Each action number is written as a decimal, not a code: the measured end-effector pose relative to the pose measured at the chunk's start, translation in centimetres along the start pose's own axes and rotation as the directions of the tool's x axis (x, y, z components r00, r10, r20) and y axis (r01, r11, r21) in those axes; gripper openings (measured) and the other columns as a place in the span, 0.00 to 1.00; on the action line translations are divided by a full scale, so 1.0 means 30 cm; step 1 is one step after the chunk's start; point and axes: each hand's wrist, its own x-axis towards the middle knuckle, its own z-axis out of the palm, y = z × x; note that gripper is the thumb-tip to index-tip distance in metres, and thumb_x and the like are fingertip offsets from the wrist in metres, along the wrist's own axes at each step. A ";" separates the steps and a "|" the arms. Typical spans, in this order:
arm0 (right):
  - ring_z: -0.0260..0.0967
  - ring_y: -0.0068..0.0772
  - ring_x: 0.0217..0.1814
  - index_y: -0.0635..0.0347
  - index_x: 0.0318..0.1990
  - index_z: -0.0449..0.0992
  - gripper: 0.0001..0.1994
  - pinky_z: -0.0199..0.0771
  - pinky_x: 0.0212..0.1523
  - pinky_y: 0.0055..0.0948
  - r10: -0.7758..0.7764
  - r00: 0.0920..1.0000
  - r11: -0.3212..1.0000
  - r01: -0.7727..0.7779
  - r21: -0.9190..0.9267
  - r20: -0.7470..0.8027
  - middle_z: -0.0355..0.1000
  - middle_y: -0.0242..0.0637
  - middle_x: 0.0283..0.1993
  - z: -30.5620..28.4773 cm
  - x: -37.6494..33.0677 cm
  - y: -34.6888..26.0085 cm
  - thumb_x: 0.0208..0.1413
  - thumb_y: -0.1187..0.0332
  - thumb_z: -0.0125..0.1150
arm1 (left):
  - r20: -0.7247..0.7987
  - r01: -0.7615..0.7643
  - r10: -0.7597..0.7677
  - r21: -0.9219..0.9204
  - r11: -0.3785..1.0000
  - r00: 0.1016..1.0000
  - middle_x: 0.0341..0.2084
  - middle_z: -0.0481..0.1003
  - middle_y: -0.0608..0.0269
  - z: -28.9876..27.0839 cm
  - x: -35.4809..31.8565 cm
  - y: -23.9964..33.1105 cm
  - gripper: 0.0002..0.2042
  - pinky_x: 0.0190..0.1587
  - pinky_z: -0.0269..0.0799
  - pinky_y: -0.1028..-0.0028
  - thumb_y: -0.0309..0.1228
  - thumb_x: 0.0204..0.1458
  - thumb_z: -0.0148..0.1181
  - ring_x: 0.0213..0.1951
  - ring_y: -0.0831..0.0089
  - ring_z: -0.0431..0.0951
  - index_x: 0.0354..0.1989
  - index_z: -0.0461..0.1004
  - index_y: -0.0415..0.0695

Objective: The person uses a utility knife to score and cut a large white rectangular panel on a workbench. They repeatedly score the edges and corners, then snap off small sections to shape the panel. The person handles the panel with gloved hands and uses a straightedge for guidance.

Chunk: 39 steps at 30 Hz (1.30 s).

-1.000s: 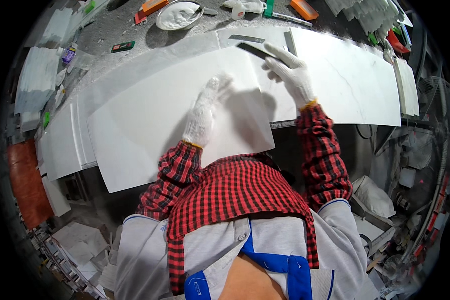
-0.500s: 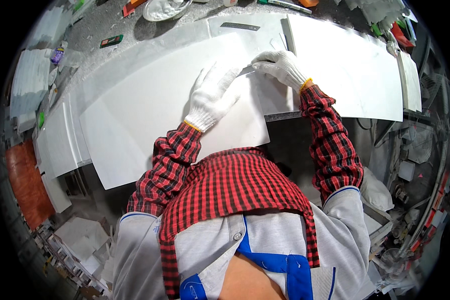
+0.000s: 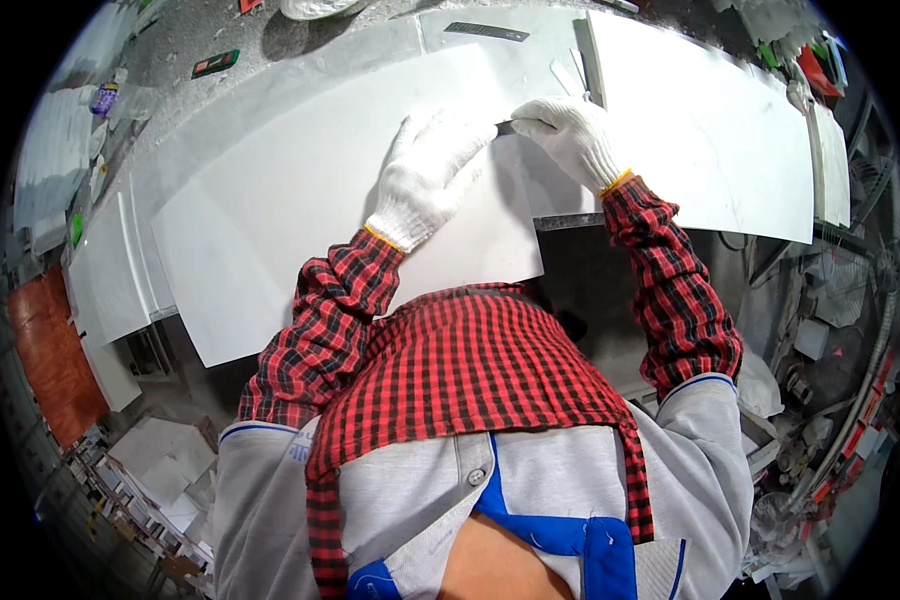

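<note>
A large white sheet (image 3: 270, 240) lies across the bench, its near edge jutting out over the front. My left hand (image 3: 425, 185), in a white knitted glove, rests flat on the sheet with its fingers stretched toward the sheet's right edge. Just beyond that edge is my right hand (image 3: 568, 140), gloved alike, its fingers pinched together. A short dark sliver shows at its fingertips, near the left fingertips; its kind is too small to make out. Thin white strips (image 3: 568, 76) lie behind my right hand.
Another white panel (image 3: 705, 140) covers the bench's right side. A metal ruler (image 3: 486, 32) and a green-and-black box-like item (image 3: 215, 64) lie farther back, with a bowl (image 3: 315, 8) at the far edge. Stacked white sheets (image 3: 55, 160) stand at left.
The whole view has shifted slightly, with the bowl partly out of frame. Both hands stay near the sheet's right edge; the thin strips behind my right hand show more.
</note>
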 end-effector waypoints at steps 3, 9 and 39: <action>0.80 0.45 0.46 0.52 0.47 0.84 0.13 0.79 0.47 0.37 0.010 0.999 0.999 -0.011 -0.035 -0.033 0.82 0.40 0.44 0.021 -0.028 -0.002 0.64 0.57 0.60 | 0.005 0.003 -0.003 -0.024 1.000 1.000 0.45 0.78 0.60 -0.002 0.000 0.001 0.15 0.51 0.70 0.61 0.27 0.51 0.64 0.44 0.57 0.72 0.49 0.81 0.47; 0.81 0.38 0.40 0.56 0.45 0.85 0.09 0.80 0.43 0.30 -0.085 0.980 0.991 0.064 -0.116 -0.182 0.83 0.40 0.39 0.053 -0.068 -0.014 0.60 0.66 0.65 | 0.002 -0.060 0.060 -0.020 0.998 0.998 0.44 0.78 0.62 0.002 -0.007 -0.008 0.16 0.51 0.70 0.62 0.26 0.51 0.65 0.44 0.58 0.71 0.50 0.81 0.47; 0.82 0.36 0.37 0.56 0.45 0.85 0.11 0.80 0.40 0.28 0.102 0.889 0.976 -0.004 0.216 -0.446 0.83 0.41 0.38 0.181 -0.332 -0.113 0.54 0.69 0.72 | 0.018 -0.001 0.003 -0.127 0.992 1.000 0.52 0.78 0.48 0.001 -0.069 -0.021 0.20 0.64 0.68 0.55 0.33 0.54 0.67 0.58 0.47 0.74 0.55 0.79 0.42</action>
